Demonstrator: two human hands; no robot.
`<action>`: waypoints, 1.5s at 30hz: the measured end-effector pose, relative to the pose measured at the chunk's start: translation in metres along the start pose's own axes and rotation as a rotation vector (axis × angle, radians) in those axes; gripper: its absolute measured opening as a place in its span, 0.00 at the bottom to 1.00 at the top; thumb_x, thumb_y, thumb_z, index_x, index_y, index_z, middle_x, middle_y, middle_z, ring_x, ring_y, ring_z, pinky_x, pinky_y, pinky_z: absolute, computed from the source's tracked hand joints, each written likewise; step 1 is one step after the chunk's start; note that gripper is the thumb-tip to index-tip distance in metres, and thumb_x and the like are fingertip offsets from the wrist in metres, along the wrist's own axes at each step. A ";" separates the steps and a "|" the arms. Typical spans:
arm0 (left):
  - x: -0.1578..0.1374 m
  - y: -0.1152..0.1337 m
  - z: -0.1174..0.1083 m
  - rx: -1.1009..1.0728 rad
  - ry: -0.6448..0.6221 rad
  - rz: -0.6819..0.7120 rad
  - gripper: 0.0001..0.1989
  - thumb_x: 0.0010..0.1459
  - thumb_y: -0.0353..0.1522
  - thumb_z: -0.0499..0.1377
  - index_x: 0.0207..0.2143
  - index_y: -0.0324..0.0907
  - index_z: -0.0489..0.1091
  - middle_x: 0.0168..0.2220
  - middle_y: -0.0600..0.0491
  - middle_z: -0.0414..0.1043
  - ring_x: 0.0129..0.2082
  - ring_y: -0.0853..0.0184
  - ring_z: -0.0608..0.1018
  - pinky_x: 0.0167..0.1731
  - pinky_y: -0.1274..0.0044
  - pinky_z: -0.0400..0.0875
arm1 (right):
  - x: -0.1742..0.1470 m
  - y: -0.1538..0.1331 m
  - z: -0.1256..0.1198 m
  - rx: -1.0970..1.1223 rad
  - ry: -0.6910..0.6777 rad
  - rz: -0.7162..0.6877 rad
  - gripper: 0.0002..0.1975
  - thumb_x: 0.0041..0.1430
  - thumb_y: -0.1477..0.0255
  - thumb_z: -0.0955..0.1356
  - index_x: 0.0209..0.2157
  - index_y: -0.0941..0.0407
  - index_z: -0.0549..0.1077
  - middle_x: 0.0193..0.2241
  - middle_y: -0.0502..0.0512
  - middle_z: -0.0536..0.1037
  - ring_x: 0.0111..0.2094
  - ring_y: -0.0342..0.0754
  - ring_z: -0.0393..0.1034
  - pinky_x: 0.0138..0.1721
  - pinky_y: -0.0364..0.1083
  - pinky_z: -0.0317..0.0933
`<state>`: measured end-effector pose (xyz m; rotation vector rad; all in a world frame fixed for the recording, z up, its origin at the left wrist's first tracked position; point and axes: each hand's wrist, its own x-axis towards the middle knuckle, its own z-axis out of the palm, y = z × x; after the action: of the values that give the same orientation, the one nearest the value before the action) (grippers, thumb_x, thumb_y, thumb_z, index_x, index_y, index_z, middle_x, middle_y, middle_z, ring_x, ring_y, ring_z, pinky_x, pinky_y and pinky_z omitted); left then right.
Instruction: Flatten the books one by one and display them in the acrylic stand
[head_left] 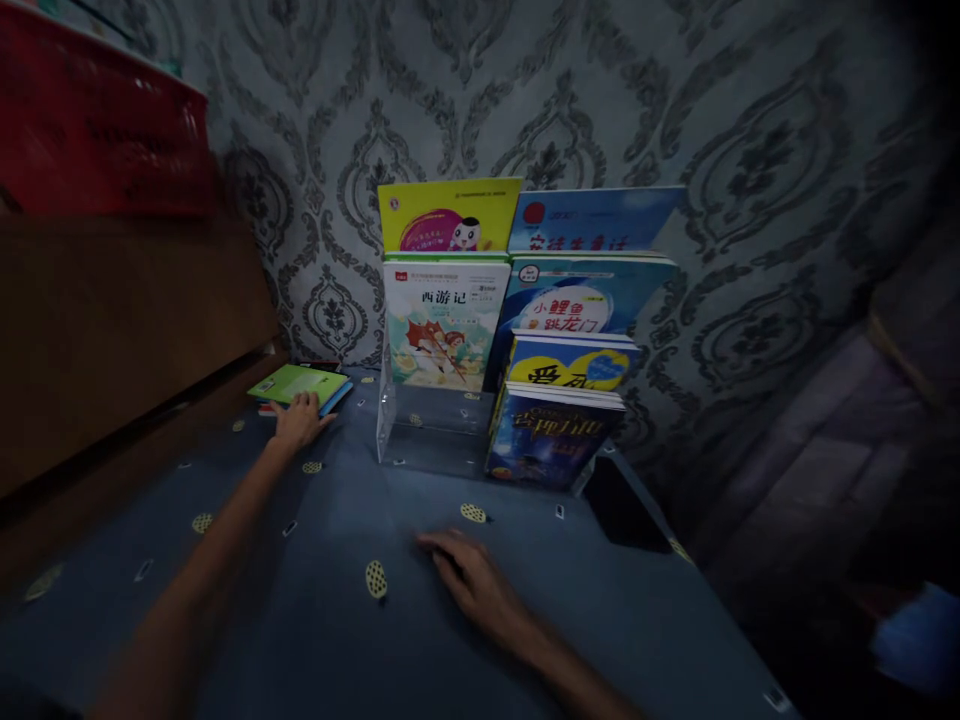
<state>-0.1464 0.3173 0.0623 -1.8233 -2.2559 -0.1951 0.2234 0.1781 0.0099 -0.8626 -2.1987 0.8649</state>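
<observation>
Left hand [298, 420] is laid open on the green book [298, 382] stack, likely for grabbing; right hand [469, 580] is rested flat on the table [337, 640], empty.

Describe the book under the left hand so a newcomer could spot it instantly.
Start at the clear acrylic book stand against the patterned wall, then look left across the blue tablecloth. The left hand rests on a thin lime-green book topping a small flat stack; unlike the stand's books, it lies flat.

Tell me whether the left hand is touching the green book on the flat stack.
Touching. The head view shows the left hand with its fingers laid on the near edge of the green book; no gap shows between them.
</observation>
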 end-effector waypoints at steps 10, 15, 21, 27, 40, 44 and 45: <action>-0.026 -0.015 -0.001 0.137 0.035 0.041 0.22 0.63 0.32 0.49 0.59 0.38 0.63 0.59 0.33 0.65 0.59 0.46 0.67 0.57 0.51 0.59 | 0.001 -0.007 -0.002 0.007 -0.012 -0.020 0.17 0.68 0.72 0.60 0.51 0.53 0.76 0.43 0.59 0.81 0.46 0.53 0.75 0.50 0.53 0.70; -0.025 -0.011 -0.001 0.157 0.058 0.050 0.24 0.63 0.25 0.43 0.59 0.37 0.64 0.60 0.32 0.64 0.61 0.44 0.66 0.56 0.50 0.59 | 0.000 -0.009 -0.003 -0.023 0.001 -0.034 0.17 0.68 0.72 0.60 0.50 0.53 0.76 0.43 0.59 0.81 0.47 0.53 0.75 0.51 0.54 0.69; -0.034 -0.017 -0.007 0.190 0.059 0.114 0.26 0.62 0.22 0.41 0.58 0.37 0.67 0.55 0.33 0.70 0.55 0.44 0.72 0.58 0.49 0.56 | 0.000 -0.009 -0.003 -0.035 -0.002 -0.048 0.17 0.69 0.72 0.59 0.51 0.54 0.76 0.43 0.60 0.81 0.46 0.53 0.75 0.50 0.53 0.70; -0.069 -0.021 -0.008 0.223 0.028 0.146 0.25 0.64 0.23 0.42 0.59 0.40 0.66 0.60 0.35 0.67 0.58 0.47 0.71 0.57 0.54 0.58 | 0.001 -0.008 -0.003 -0.042 -0.026 -0.029 0.18 0.69 0.73 0.59 0.52 0.55 0.76 0.44 0.60 0.81 0.47 0.53 0.74 0.52 0.53 0.68; -0.140 -0.002 -0.027 0.201 -0.065 0.229 0.20 0.65 0.23 0.46 0.56 0.39 0.67 0.54 0.38 0.72 0.54 0.51 0.75 0.53 0.60 0.65 | 0.001 -0.001 -0.001 -0.051 -0.018 -0.123 0.17 0.68 0.77 0.60 0.52 0.55 0.75 0.45 0.59 0.80 0.47 0.52 0.75 0.51 0.52 0.70; -0.166 -0.005 -0.035 0.134 -0.102 0.300 0.19 0.65 0.25 0.47 0.53 0.42 0.69 0.51 0.41 0.74 0.53 0.54 0.75 0.51 0.64 0.69 | 0.001 -0.001 -0.001 -0.066 -0.024 -0.130 0.17 0.68 0.77 0.61 0.53 0.55 0.74 0.44 0.59 0.81 0.46 0.52 0.75 0.50 0.52 0.70; -0.171 -0.009 -0.036 0.105 -0.116 0.311 0.18 0.65 0.26 0.47 0.53 0.43 0.70 0.52 0.42 0.74 0.53 0.54 0.76 0.51 0.65 0.69 | 0.001 -0.002 -0.002 -0.068 -0.026 -0.133 0.17 0.68 0.77 0.61 0.53 0.56 0.74 0.44 0.59 0.81 0.46 0.52 0.75 0.50 0.52 0.70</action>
<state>-0.1178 0.1448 0.0527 -2.1422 -1.9735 0.0848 0.2232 0.1787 0.0125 -0.7306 -2.2910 0.7446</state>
